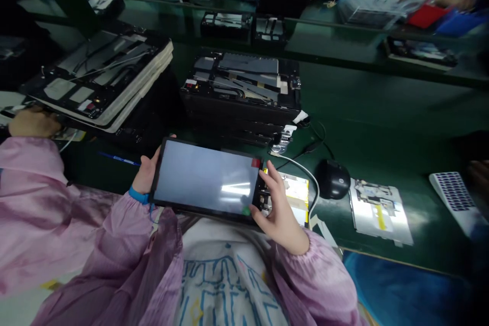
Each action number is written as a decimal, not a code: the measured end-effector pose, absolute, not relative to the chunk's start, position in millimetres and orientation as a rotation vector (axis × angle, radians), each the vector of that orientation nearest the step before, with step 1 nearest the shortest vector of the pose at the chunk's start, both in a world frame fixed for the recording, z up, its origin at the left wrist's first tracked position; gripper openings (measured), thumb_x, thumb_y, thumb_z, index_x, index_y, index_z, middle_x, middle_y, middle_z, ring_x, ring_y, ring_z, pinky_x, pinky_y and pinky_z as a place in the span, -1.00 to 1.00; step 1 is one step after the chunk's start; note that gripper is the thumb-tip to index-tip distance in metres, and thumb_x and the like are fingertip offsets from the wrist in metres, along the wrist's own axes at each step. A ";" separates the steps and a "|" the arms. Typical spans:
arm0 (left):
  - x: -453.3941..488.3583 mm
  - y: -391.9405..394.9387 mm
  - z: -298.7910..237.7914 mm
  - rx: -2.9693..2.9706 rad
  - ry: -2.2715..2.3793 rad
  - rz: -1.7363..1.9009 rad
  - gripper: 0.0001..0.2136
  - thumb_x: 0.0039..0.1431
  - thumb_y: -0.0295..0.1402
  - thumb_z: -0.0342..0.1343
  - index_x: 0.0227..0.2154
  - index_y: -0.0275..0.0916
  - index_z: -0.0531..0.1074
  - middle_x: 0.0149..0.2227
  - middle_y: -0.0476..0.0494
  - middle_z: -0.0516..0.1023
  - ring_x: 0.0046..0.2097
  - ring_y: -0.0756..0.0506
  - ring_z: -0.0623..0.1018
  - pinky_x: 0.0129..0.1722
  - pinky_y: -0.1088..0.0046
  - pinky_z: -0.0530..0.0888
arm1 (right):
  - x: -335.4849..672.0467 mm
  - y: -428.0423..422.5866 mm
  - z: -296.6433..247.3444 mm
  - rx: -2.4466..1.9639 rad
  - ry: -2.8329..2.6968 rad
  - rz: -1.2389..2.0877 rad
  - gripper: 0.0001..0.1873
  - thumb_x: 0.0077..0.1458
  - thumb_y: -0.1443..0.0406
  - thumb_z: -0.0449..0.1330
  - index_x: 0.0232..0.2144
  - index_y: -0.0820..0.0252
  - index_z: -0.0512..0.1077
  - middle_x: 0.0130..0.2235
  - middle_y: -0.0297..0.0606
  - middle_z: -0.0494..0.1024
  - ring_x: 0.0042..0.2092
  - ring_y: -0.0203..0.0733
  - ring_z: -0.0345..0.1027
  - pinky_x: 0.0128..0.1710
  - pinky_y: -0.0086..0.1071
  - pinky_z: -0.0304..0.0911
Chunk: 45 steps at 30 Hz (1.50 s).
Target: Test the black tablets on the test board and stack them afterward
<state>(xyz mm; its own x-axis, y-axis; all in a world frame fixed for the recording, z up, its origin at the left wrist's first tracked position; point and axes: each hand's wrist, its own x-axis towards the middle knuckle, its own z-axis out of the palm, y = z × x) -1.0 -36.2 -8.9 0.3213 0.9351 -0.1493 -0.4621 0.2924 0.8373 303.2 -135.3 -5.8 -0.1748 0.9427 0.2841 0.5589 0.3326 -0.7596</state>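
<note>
A black-framed tablet (206, 175) with a pale, lit screen is held tilted above the near edge of the bench. It has a red mark at its upper right corner and a green one at the lower right. My left hand (147, 170), with a blue band at the wrist, grips the tablet's left edge; its fingers are mostly hidden behind. My right hand (280, 211) holds the right end, thumb at the lower corner and fingers along the side. Beneath and beside that hand lies an opened device part with yellow edges (300, 191), a white cable (311, 175) curving round it.
Stacks of opened tablets stand ahead (240, 81) and at left (103, 71). A black mouse (334, 178), a metal panel (380, 209) and a white keypad-like piece (454, 191) lie right. A co-worker's hand (34, 121) works at left, near a blue pen (118, 158). Others sit across, beyond a shelf.
</note>
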 end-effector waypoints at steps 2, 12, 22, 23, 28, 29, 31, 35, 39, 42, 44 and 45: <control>-2.7 -35.5 -10.2 0.777 0.736 1.048 -0.25 0.01 0.17 0.04 0.21 -0.14 0.21 0.15 -0.07 0.39 0.21 -0.34 0.27 0.15 0.19 0.28 | 304.5 -135.3 -8.4 -1.328 -1.894 0.658 -0.19 0.04 0.41 0.11 0.27 0.07 -0.16 0.36 -0.05 -0.27 0.37 0.08 -0.40 0.26 0.16 -0.13; -0.3 -35.4 -6.1 0.759 0.737 1.032 -0.22 -0.04 0.15 0.11 0.21 -0.15 0.21 0.16 -0.11 0.38 0.22 -0.34 0.27 0.17 0.18 0.27 | 299.8 -137.4 -6.2 -1.319 -1.942 0.600 -0.17 0.05 0.35 0.11 0.28 0.18 -0.21 0.36 0.02 -0.29 0.36 0.17 -0.51 0.22 0.26 -0.21; 6.8 -38.7 0.3 0.727 0.831 1.054 -0.19 -0.04 0.15 0.12 0.24 -0.13 0.15 0.18 -0.19 0.34 0.22 -0.35 0.28 0.20 0.11 0.23 | 250.9 -149.9 -8.3 -1.346 -2.367 0.172 -0.55 0.18 0.30 0.10 0.13 0.03 0.24 0.29 -0.05 0.09 0.35 0.27 -0.38 0.11 0.46 -0.25; 7.1 -38.7 0.7 0.725 0.833 1.054 -0.20 -0.03 0.15 0.11 0.25 -0.13 0.15 0.19 -0.19 0.34 0.22 -0.35 0.27 0.20 0.10 0.22 | 249.9 -150.0 -10.3 -1.349 -2.367 0.158 -0.57 0.18 0.30 0.10 0.11 0.03 0.26 0.28 -0.06 0.10 0.35 0.26 -0.35 0.11 0.45 -0.24; 7.6 -37.9 2.4 0.724 0.817 1.043 -0.23 0.02 0.13 0.08 0.24 -0.13 0.15 0.19 -0.20 0.33 0.23 -0.35 0.26 0.21 0.08 0.19 | 250.6 -150.2 -16.2 -1.336 -2.363 0.120 -0.63 0.19 0.31 0.11 0.06 0.01 0.32 0.28 -0.08 0.12 0.34 0.23 -0.30 0.13 0.43 -0.24; 7.7 -37.7 2.8 0.731 0.812 1.040 -0.23 0.01 0.13 0.09 0.24 -0.13 0.16 0.19 -0.20 0.33 0.23 -0.35 0.25 0.21 0.08 0.19 | 250.7 -150.4 -16.8 -1.330 -2.369 0.125 -0.63 0.18 0.32 0.11 0.05 0.01 0.33 0.28 -0.08 0.12 0.34 0.23 -0.30 0.13 0.43 -0.24; 8.2 -37.3 3.5 0.748 0.810 1.033 -0.22 -0.02 0.13 0.11 0.23 -0.14 0.18 0.19 -0.20 0.33 0.23 -0.36 0.25 0.22 0.08 0.18 | 250.5 -150.9 -17.7 -1.319 -2.378 0.140 -0.63 0.18 0.35 0.11 0.04 0.02 0.33 0.28 -0.07 0.12 0.34 0.23 -0.32 0.12 0.43 -0.23; 9.2 -37.3 3.7 0.775 0.828 1.036 -0.22 -0.03 0.14 0.12 0.20 -0.17 0.23 0.18 -0.20 0.35 0.22 -0.36 0.27 0.22 0.09 0.18 | 250.6 -151.8 -17.2 -1.310 -2.381 0.148 -0.62 0.16 0.38 0.12 0.03 0.04 0.34 0.28 -0.06 0.12 0.34 0.24 -0.30 0.12 0.43 -0.23; 9.9 -38.1 3.8 0.766 0.850 1.050 -0.25 -0.01 0.14 0.10 0.21 -0.14 0.22 0.18 -0.19 0.35 0.21 -0.34 0.30 0.20 0.09 0.22 | 251.4 -150.3 -14.6 -1.298 -2.420 0.167 -0.53 0.14 0.40 0.12 0.09 0.01 0.29 0.30 -0.07 0.07 0.34 0.24 -0.27 0.12 0.44 -0.22; 10.0 -38.0 4.8 0.748 0.867 1.048 -0.26 0.01 0.13 0.08 0.21 -0.15 0.21 0.17 -0.19 0.37 0.21 -0.34 0.30 0.19 0.09 0.23 | 249.4 -147.2 -14.6 -1.313 -2.436 0.190 -0.42 0.12 0.42 0.12 0.17 -0.06 0.21 0.31 -0.11 0.05 0.33 0.24 -0.24 0.13 0.43 -0.21; 9.4 -37.3 5.1 0.753 0.851 1.036 -0.26 0.01 0.14 0.07 0.20 -0.16 0.22 0.15 -0.17 0.39 0.22 -0.33 0.28 0.20 0.11 0.23 | 246.4 -146.1 -14.2 -1.326 -2.453 0.202 -0.37 0.11 0.44 0.11 0.20 -0.06 0.16 0.32 -0.12 0.03 0.33 0.23 -0.24 0.14 0.41 -0.19; 8.8 -36.9 4.8 0.758 0.838 1.026 -0.26 0.01 0.15 0.06 0.20 -0.16 0.23 0.14 -0.14 0.39 0.23 -0.34 0.27 0.20 0.11 0.22 | 245.0 -146.3 -12.8 -1.327 -2.464 0.208 -0.36 0.11 0.44 0.11 0.21 -0.06 0.15 0.32 -0.12 0.02 0.34 0.23 -0.25 0.14 0.40 -0.18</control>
<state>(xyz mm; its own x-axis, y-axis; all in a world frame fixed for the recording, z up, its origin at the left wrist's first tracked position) 8.8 -36.9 4.8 0.2803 0.9321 -0.2295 -0.4114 0.3327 0.8486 245.0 -146.3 -12.8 -0.5094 0.8317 0.2208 0.7828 0.5545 -0.2825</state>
